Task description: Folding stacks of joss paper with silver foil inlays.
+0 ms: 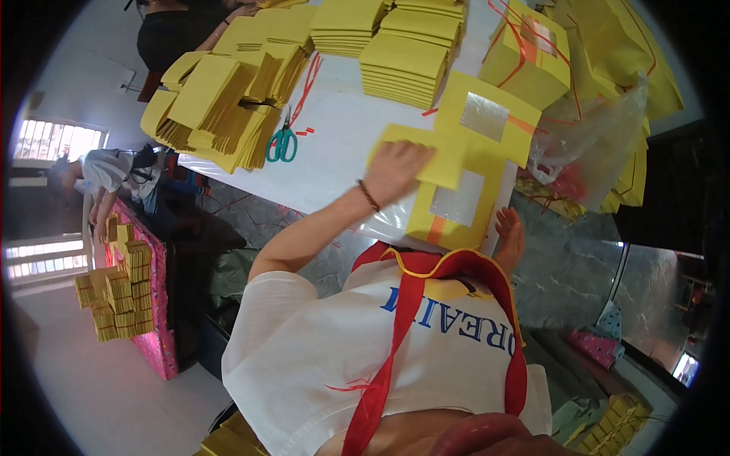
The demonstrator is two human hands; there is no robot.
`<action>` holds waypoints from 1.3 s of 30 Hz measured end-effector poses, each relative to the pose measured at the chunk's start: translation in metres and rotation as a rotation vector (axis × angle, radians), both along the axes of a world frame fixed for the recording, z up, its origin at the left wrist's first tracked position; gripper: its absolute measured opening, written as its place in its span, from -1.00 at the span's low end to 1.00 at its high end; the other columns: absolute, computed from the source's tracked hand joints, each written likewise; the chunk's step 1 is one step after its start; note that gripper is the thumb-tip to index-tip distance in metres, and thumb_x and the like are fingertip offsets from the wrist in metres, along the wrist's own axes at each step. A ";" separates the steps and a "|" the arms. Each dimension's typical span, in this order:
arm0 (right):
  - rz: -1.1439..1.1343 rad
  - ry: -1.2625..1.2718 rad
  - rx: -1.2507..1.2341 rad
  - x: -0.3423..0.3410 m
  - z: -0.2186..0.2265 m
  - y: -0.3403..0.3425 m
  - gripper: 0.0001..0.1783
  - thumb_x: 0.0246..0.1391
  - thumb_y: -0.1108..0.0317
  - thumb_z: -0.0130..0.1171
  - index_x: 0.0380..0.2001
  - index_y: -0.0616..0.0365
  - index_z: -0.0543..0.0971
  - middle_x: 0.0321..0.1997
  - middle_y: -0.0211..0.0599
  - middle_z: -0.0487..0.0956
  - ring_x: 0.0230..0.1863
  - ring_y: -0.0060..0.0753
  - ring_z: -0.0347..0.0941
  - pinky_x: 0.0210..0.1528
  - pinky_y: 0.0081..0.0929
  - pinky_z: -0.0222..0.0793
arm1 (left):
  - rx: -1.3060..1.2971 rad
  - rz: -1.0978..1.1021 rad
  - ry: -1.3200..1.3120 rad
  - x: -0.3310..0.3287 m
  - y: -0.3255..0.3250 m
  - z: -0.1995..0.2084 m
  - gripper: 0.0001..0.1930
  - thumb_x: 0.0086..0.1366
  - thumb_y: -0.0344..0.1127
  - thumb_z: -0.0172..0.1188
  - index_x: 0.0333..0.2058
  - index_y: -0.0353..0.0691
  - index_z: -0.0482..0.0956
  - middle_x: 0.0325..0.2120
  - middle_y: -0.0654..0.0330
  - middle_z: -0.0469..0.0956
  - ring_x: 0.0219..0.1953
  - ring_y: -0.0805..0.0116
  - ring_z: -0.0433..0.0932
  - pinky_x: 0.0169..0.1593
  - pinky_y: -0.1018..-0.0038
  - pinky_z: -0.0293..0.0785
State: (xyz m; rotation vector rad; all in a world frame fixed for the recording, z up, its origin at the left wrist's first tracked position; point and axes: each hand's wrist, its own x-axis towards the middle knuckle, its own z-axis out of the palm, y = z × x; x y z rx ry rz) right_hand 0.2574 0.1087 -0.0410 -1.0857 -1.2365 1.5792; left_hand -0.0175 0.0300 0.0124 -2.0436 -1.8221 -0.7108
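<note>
My left hand (pixel 401 167), palm down, has its fingers bent and closed over a folded yellow paper piece (pixel 445 169); their tips are smeared by motion. This piece overlaps two yellow paper panels with clear windows: the nearer panel (pixel 420 222) lies by the front edge, the farther panel (pixel 450 106) beyond it. My right hand (pixel 511 232) is off the table's right front edge, beside the nearer panel, fingers apart and holding nothing. Teal-handled scissors (pixel 281 144) lie to the left on the white table (pixel 327 171).
Stacks of folded yellow paper (pixel 209 95) fill the table's left, and more stacks (pixel 403 64) stand at the back. A tied yellow bundle (pixel 526 53) and a clear plastic bag (pixel 589 152) are at right. Another person (pixel 114 171) stands by a pink-covered table (pixel 163 304).
</note>
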 end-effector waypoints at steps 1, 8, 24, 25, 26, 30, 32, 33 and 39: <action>0.021 0.009 -0.016 0.001 -0.006 0.002 -0.54 0.29 0.14 -0.22 0.07 0.25 0.35 0.08 -0.21 0.44 0.09 -0.33 0.35 0.12 -0.39 0.20 | -0.011 0.053 0.010 -0.015 -0.009 -0.004 -0.44 -0.12 -0.37 0.15 -0.02 -0.23 0.41 -0.22 0.21 0.45 -0.19 0.23 0.40 -0.21 0.31 0.30; 0.032 -0.052 -0.043 -0.008 -0.011 -0.002 -0.65 0.25 0.25 -0.09 -0.03 0.25 0.45 -0.07 -0.23 0.52 -0.04 -0.43 0.42 0.03 -0.48 0.29 | -0.287 0.197 0.093 -0.072 -0.050 -0.070 -0.41 -0.07 -0.31 0.22 0.03 -0.12 0.38 -0.09 0.24 0.41 -0.06 0.24 0.35 -0.06 0.29 0.23; -0.005 0.025 -0.025 -0.002 -0.029 -0.003 -0.74 0.19 0.42 -0.02 -0.07 0.25 0.48 -0.15 -0.32 0.55 -0.12 -0.56 0.42 -0.04 -0.58 0.30 | -0.349 0.149 0.014 -0.082 -0.045 -0.082 -0.41 0.20 0.07 0.04 0.13 -0.10 0.27 0.04 0.12 0.30 0.07 0.10 0.22 0.11 0.20 0.09; -0.012 0.045 -0.033 -0.002 -0.028 -0.004 -0.74 0.19 0.42 -0.01 -0.07 0.25 0.48 -0.15 -0.33 0.55 -0.11 -0.56 0.42 -0.04 -0.59 0.29 | -0.322 0.143 0.033 -0.082 -0.044 -0.082 -0.42 0.21 0.09 0.02 0.11 -0.11 0.29 0.02 0.13 0.31 0.06 0.12 0.23 0.09 0.21 0.11; -0.018 0.045 -0.032 -0.002 -0.027 -0.004 -0.74 0.19 0.42 -0.01 -0.07 0.25 0.48 -0.15 -0.33 0.55 -0.11 -0.56 0.42 -0.04 -0.59 0.29 | -0.321 0.138 0.034 -0.083 -0.042 -0.081 -0.42 0.21 0.09 0.02 0.11 -0.11 0.29 0.02 0.13 0.31 0.06 0.12 0.23 0.09 0.21 0.11; -0.016 -0.043 0.067 -0.004 -0.019 -0.006 -0.74 0.18 0.43 -0.01 -0.08 0.24 0.48 -0.15 -0.33 0.54 -0.11 -0.56 0.41 -0.03 -0.60 0.28 | -0.312 0.140 0.034 -0.093 -0.032 -0.083 -0.42 0.20 0.11 0.01 0.11 -0.08 0.29 0.02 0.14 0.32 0.06 0.11 0.23 0.09 0.21 0.12; -0.005 -0.036 0.099 -0.004 -0.023 -0.006 -0.75 0.18 0.44 -0.01 -0.08 0.25 0.48 -0.15 -0.33 0.54 -0.11 -0.56 0.41 -0.03 -0.60 0.28 | -0.308 0.142 0.038 -0.098 -0.026 -0.084 -0.42 0.21 0.11 0.01 0.12 -0.08 0.30 0.01 0.14 0.32 0.07 0.11 0.23 0.09 0.21 0.12; 0.005 -0.031 0.105 -0.003 -0.025 -0.006 -0.75 0.18 0.44 -0.01 -0.09 0.25 0.48 -0.15 -0.32 0.54 -0.11 -0.56 0.41 -0.02 -0.60 0.27 | -0.312 0.153 0.043 -0.099 -0.023 -0.084 -0.43 0.21 0.11 0.01 0.11 -0.07 0.30 0.02 0.15 0.32 0.07 0.11 0.23 0.09 0.21 0.13; -0.012 -0.045 0.087 -0.003 -0.016 -0.012 -0.75 0.17 0.43 0.00 -0.10 0.27 0.48 -0.16 -0.33 0.53 -0.10 -0.56 0.39 -0.01 -0.62 0.26 | -0.347 0.152 0.070 -0.104 -0.019 -0.081 -0.44 0.22 0.11 -0.02 0.10 -0.08 0.32 0.01 0.15 0.33 0.07 0.12 0.25 0.09 0.22 0.13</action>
